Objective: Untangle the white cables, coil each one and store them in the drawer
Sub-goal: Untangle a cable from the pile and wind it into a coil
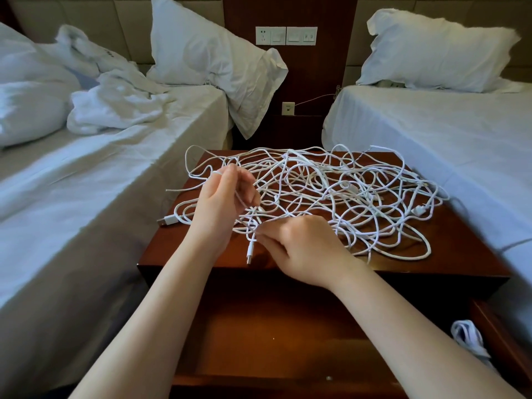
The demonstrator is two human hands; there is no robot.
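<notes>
A big tangle of white cables [339,191] covers the top of the dark wooden nightstand [460,254]. My left hand [224,203] is raised over the tangle's left side and pinches a cable strand between its fingertips. My right hand [302,249] grips a strand near the front edge, and a cable end with a plug [250,251] hangs down just left of it. A USB plug [168,220] lies at the nightstand's left edge. The drawer [259,341] below stands pulled out under my forearms, with a coiled white cable [469,338] at its right side.
A bed with a rumpled duvet and a pillow [201,53] stands close on the left. A made bed [446,133] with a pillow is on the right. Wall sockets and switches [286,36] sit on the panel behind the nightstand.
</notes>
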